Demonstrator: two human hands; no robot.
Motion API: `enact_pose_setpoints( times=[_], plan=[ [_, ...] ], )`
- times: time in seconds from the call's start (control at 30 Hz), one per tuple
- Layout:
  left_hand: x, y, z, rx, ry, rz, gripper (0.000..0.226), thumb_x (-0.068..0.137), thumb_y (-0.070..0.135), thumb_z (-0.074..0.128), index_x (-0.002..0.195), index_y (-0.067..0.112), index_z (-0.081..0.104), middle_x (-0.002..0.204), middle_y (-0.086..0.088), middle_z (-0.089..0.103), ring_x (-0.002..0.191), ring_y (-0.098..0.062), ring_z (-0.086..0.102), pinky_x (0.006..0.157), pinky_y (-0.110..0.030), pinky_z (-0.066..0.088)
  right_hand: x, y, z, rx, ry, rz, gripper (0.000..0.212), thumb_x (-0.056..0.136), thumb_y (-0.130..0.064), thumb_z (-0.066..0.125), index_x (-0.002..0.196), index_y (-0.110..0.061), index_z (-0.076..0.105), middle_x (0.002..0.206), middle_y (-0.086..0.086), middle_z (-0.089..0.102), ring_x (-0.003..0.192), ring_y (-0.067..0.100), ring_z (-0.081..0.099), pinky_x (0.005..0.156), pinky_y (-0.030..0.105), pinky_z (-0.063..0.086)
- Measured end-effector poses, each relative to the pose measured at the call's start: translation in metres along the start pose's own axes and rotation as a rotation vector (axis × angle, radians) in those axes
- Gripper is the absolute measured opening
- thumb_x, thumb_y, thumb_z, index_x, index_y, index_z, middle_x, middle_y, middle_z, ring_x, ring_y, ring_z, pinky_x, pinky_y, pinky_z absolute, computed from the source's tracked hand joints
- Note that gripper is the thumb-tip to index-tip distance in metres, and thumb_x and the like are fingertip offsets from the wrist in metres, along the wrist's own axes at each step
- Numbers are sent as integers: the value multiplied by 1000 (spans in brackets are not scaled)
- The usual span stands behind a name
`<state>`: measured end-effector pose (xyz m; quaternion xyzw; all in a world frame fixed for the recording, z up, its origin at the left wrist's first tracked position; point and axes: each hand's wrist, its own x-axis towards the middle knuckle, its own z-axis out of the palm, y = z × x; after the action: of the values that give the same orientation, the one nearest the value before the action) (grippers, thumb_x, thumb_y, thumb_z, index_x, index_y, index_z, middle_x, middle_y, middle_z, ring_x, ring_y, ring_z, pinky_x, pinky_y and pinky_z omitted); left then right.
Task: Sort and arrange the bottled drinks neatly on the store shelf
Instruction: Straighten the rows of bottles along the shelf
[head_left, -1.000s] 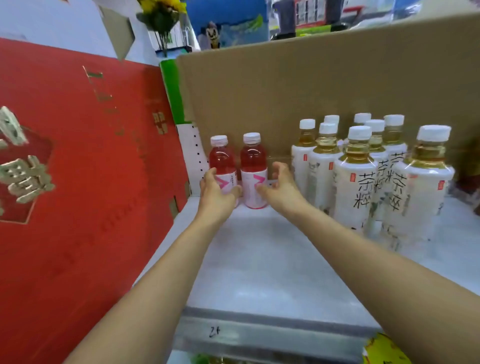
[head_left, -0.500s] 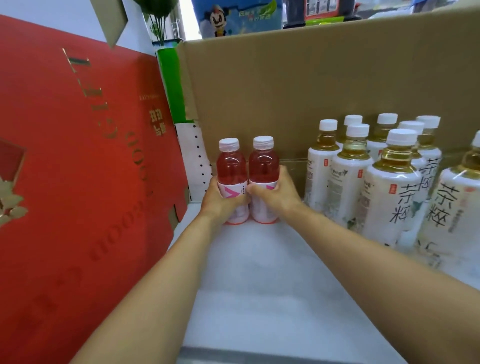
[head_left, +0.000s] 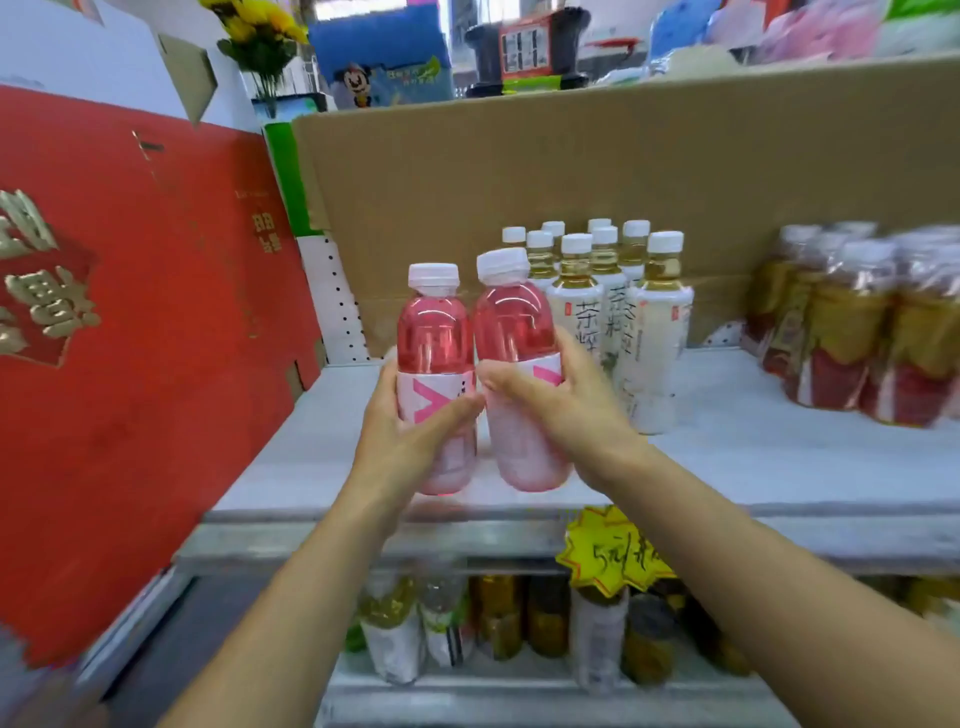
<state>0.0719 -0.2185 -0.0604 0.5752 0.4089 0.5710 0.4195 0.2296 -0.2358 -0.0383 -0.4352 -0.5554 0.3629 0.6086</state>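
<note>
Though shelved before, pink bottles (head_left: 435, 332) now aloft | left hand (head_left: 410, 441), right hand (head_left: 566, 410): fingers (head_left: 574, 358) wrap one each

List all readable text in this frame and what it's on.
"茶", next character blurred: tea bottles.
"5元/", rest blurred: yellow price tag.
Gold characters on the red box: too blurred.
Pink V mark, small print unreadable: left pink bottle, right pink bottle.

Two white-capped pink bottles (head_left: 435, 338) are being held together at frame centre, the right one tilting leftward; pale tea bottles (head_left: 658, 332) are standing clustered just behind.
</note>
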Motion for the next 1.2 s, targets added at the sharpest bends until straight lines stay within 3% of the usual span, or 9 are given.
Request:
enact_pose_setpoints(
  times=[0.17,0.27,0.33,0.47,0.6,0.77,0.97,1.13,1.2],
  plan=[
    [-100,12,66,-33,-95,-38,45,76,24,85,112,23,59,99,-5,74,90,-20,72,78,-37,60,-114,-18,-79,-47,81,20,37,78,-22,81,110,-22,62,93,-8,74,83,2,70,65,15,52],
    [-157,7,114,-55,-181,-97,48,71,27,87,111,24,60,98,-2,75,90,-21,73,80,-39,60,-178,-14,-134,-121,151,100,38,77,-29,82,108,-26,62,95,-10,73,86,2,70,71,20,55],
    [-195,2,147,-72,-189,-139,46,69,26,88,106,21,61,93,-1,74,83,-17,71,76,-34,59,-216,-12,-171,-152,206,156,38,76,-33,83,108,-27,63,96,-6,73,86,5,71,74,27,55],
    [-265,-13,204,-103,-217,-277,50,62,32,87,101,16,61,84,-4,68,70,-13,64,66,-33,54,-288,-14,-237,-227,341,230,37,75,-35,82,102,-24,60,91,-2,69,69,-2,65,58,15,48],
    [-311,-18,253,-106,-291,-360,39,72,21,87,98,14,59,83,-7,65,64,-11,62,58,-28,52,-343,-12,-292,-237,451,312,38,75,-36,83,104,-25,60,96,1,71,80,8,69,66,25,53],
    [-328,-11,309,-70,-387,-373,35,78,21,81,105,16,60,89,-11,67,69,-16,65,61,-32,54,-369,-11,-351,-273,524,376,49,70,-49,83,108,-29,58,100,0,69,86,16,69,71,35,58],
    [-322,-3,392,-9,-458,-336,49,69,35,85,107,19,59,100,-11,68,79,-19,67,62,-28,54,-364,-6,-425,-273,563,387,49,73,-45,82,110,-27,55,101,3,68,87,19,70,75,41,60],
    [-309,-10,484,5,-507,-300,40,77,27,82,107,20,57,98,-9,66,79,-18,66,67,-35,60,-342,1,-512,-328,595,363,46,74,-43,81,109,-27,56,99,2,67,85,19,69,69,35,60],
    [-301,-14,525,9,-518,-298,41,75,30,83,106,21,58,97,-7,67,78,-17,66,65,-34,60,-330,1,-552,-346,609,356,43,75,-40,81,107,-26,55,96,2,67,81,15,67,60,24,54]
  ],
)
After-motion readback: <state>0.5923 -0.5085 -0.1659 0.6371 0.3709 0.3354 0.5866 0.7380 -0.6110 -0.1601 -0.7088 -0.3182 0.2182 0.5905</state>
